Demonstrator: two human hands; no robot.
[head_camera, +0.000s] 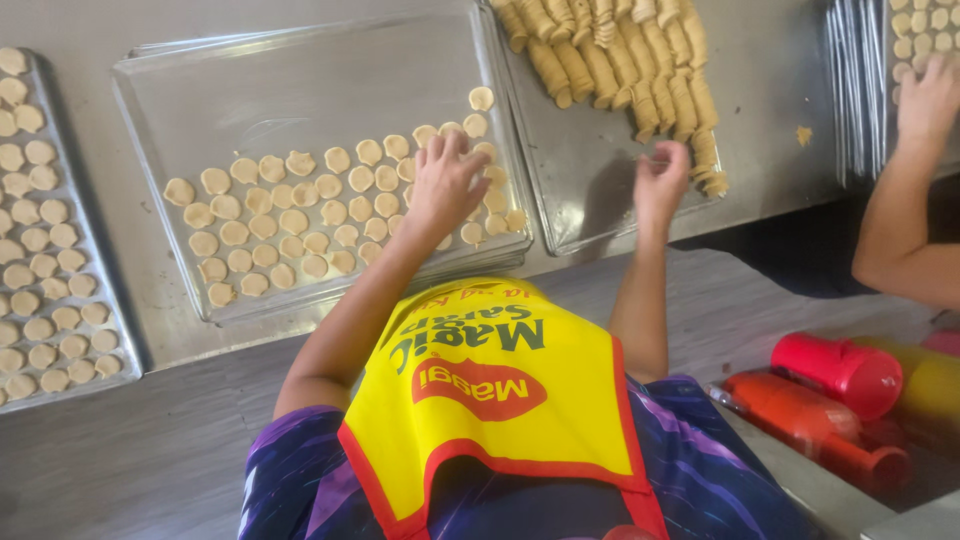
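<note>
Over the steel baking tray (300, 90), the left hand (443, 180) presses spread fingers on the dough rounds (290, 220) at its right end, while the right hand (662, 178), apparently pinching a ridged dough log (640, 70) beyond that tray's right rim, could smear neighbouring rounds.

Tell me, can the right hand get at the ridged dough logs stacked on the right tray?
Probably yes. The right hand hovers just beside the ridged dough logs on the right tray, with nothing between them; the left hand is busy over the dough rounds.
</note>
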